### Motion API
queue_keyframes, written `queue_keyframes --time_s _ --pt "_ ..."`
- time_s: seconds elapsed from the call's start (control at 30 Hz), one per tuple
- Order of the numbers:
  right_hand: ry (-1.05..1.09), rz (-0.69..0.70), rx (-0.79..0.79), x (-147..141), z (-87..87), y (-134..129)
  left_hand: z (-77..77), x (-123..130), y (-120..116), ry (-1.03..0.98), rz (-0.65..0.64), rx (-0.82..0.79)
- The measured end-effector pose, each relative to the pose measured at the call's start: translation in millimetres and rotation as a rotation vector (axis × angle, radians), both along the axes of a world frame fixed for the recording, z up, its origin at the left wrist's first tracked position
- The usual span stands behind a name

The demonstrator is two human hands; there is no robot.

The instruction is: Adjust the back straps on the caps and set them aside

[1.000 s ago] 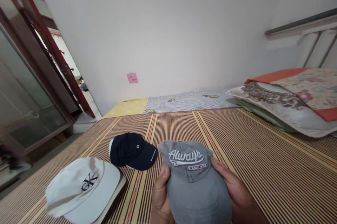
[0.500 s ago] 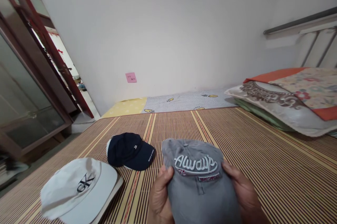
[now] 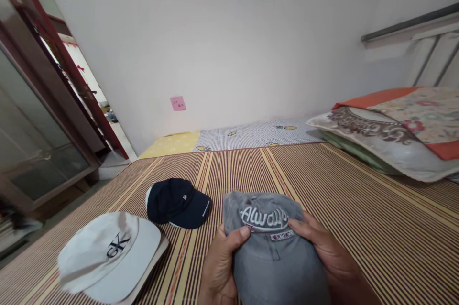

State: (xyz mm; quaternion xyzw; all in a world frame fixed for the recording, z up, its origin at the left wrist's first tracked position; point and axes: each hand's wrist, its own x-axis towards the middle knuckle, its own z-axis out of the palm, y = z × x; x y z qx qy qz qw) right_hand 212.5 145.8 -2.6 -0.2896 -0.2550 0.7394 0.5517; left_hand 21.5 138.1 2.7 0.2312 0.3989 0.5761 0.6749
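A grey baseball cap (image 3: 278, 266) with white "Always" embroidery is held between my two hands, its brim toward me. My left hand (image 3: 220, 262) grips its left side, thumb pressed on the front below the lettering. On the other side my right hand (image 3: 328, 252) holds it the same way, thumb over the end of the lettering. The fingers underneath are hidden. To the left lies a white cap (image 3: 103, 257) with black "CK"-like letters, on top of another pale brim. Behind it rests a navy baseball cap (image 3: 177, 202), brim pointing right.
A striped woven mat (image 3: 358, 209) covers the bed. Stacked pillows (image 3: 376, 137) lie at the right, near a radiator (image 3: 437, 59). Along the white wall (image 3: 251, 47) runs a checked cloth (image 3: 247, 135); a pink note (image 3: 178, 103) is stuck above. A door (image 3: 79, 75) stands at the left.
Both thumbs have slid inward over the front of the grey cap, covering parts of the embroidery. The cap's top edge has narrowed slightly. The other caps lie as before.
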Motion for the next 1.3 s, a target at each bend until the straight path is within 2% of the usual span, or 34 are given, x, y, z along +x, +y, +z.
queue_keyframes --time_s 0.23,0.43,0.63,0.93,1.07,1.3 --pt "-0.113 0.019 0.068 12 -7.3 4 2.5 12 -1 0.064 0.082 -0.022" --pt "-0.134 0.022 0.068 12 -2.0 2 7.4 13 -6 0.022 0.036 0.003" --pt "-0.116 0.063 0.1 10 3.0 0 5.1 16 -7 0.027 0.064 0.011" --pt "-0.148 -0.009 0.066 11 2.4 -3 2.2 15 -7 0.107 0.082 0.064" --pt "-0.184 0.003 0.081 12 1.3 -3 2.2 14 -8 0.106 0.076 0.063" --pt "-0.297 0.064 0.244 20 -7.5 5 -3.2 10 -6 0.199 0.017 0.231"
